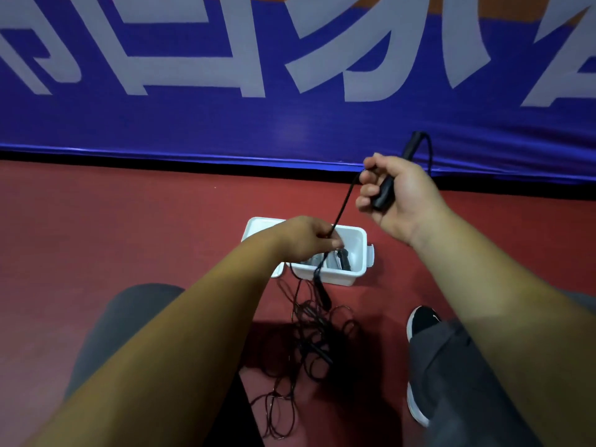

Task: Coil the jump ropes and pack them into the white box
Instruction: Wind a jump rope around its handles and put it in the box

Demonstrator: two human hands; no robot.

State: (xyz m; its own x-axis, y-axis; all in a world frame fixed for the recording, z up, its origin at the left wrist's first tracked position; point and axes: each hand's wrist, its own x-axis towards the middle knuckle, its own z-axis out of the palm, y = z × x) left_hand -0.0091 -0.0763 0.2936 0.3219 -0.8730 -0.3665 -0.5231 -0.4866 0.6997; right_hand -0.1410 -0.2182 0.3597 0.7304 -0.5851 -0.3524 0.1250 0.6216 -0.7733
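My forearms [180, 333] crowd the foreground, cut off at the frame's edge. Fingers [333, 241] of my left hand [306, 237] pinch a thin, taut black cord [345, 201] over the white box [358, 250], hiding part of it. Fingers [367, 190] of my right hand [400, 198] curl round a smooth black handle [382, 196], half hidden. Rope tangle [309, 337] loops on the red floor [129, 227].

The blue fabric banner [290, 130] carries large pale block characters [245, 59]. They are cropped at the top edge and cannot be read as words. The black shoe [419, 324] bears a small white mark [436, 318], too blurred to identify.
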